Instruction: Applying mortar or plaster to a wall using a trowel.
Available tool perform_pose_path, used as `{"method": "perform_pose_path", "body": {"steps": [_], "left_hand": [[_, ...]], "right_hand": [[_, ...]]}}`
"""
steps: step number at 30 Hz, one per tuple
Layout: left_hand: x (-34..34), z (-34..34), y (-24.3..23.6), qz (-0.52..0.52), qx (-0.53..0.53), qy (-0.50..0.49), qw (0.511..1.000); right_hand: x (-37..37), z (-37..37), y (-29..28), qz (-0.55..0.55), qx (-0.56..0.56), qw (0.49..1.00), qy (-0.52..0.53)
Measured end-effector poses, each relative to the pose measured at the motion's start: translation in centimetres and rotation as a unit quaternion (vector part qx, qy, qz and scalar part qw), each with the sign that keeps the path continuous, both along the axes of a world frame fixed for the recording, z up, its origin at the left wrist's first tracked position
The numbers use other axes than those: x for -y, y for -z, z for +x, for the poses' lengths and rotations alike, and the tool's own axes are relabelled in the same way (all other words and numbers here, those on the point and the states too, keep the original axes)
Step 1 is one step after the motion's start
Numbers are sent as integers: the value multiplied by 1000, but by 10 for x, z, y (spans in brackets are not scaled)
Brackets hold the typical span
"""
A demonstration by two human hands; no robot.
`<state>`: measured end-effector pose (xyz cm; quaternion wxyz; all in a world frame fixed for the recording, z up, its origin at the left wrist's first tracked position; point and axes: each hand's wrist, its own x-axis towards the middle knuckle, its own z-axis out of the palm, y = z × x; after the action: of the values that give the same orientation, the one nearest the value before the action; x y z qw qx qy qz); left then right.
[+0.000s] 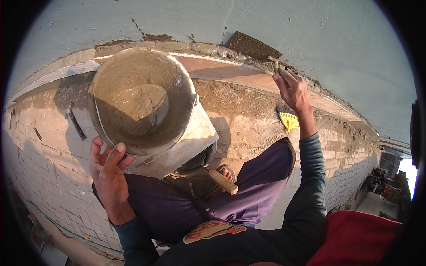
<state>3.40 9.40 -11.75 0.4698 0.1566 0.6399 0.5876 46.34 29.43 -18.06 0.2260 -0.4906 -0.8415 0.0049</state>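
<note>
My right hand [293, 88] grips a trowel by its handle. The trowel's dark, mortar-smeared blade [253, 45] lies against the bottom of the pale wall, just above a narrow ledge. To the left, a round bucket [188, 117] with a wire handle holds wet grey-brown mortar [140, 102], heaped in the middle. It rests on a pale, block-like support [199, 133]. My left hand [111, 168] is at the bucket's near rim, fingers loosely bent and apart. Whether its fingertips touch the rim cannot be made out.
A yellow brush [288, 120] lies beneath my right forearm. Near my foot [227, 172] a tool's wooden handle [224, 181] sticks out beside the support. A hammer [75, 122] lies on the paving [57, 164] at left. A reddish tiled ledge [222, 71] follows the wall [319, 31].
</note>
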Motion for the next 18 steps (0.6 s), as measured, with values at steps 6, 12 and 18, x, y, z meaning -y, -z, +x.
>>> {"method": "perform_pose_path", "body": {"steps": [6, 12, 18], "left_hand": [[6, -11, 6, 11, -5, -12, 1000], [5, -8, 1, 9, -4, -11, 1000], [8, -11, 2, 13, 0, -2, 1000]], "right_hand": [[-7, -17, 7, 54, 27, 997, -38], [-17, -28, 16, 56, 60, 995, -57], [-16, -35, 17, 69, 5, 996, -52]]}}
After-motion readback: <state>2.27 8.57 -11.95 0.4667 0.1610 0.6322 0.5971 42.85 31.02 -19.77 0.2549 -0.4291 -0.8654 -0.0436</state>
